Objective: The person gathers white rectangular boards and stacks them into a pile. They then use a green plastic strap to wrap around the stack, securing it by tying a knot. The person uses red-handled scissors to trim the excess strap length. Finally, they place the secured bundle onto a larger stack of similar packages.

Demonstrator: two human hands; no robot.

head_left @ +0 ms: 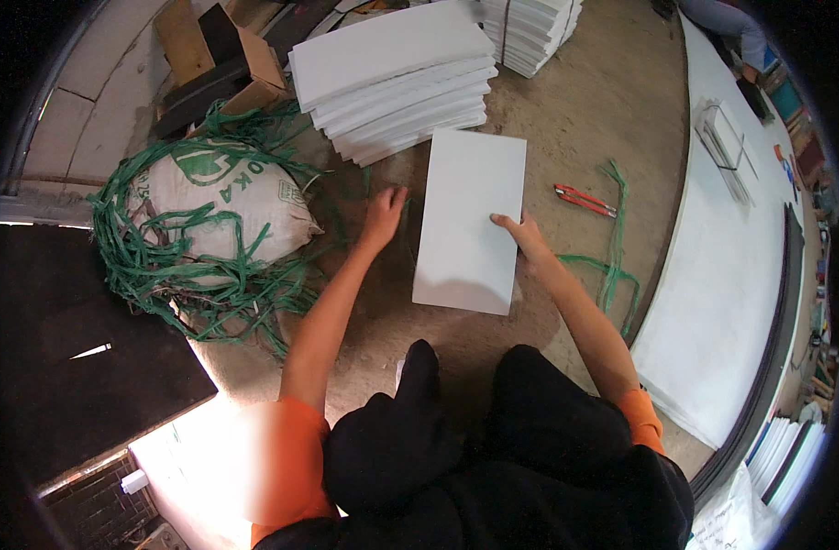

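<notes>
A white rectangular board (471, 215) is held in front of me, above the floor. My right hand (527, 240) grips its right edge, with the thumb on top and the fingers underneath. To the left of the board, and apart from it, is my left hand (383, 220). Its fingers are curled closed; a thin greenish strand seems to hang by them, but what they hold is too small to make out. Just beyond the board stands a tall stack of white boards (392, 60), slightly fanned.
A pale sack (227, 206) draped with green twine (131, 247) lies at the left. Red-handled pliers or cutters (585, 200) and a green strand (615, 238) lie at the right. Another tied stack (529, 32) stands behind. Large white sheets (713, 302) line the far right, near another person (736, 27).
</notes>
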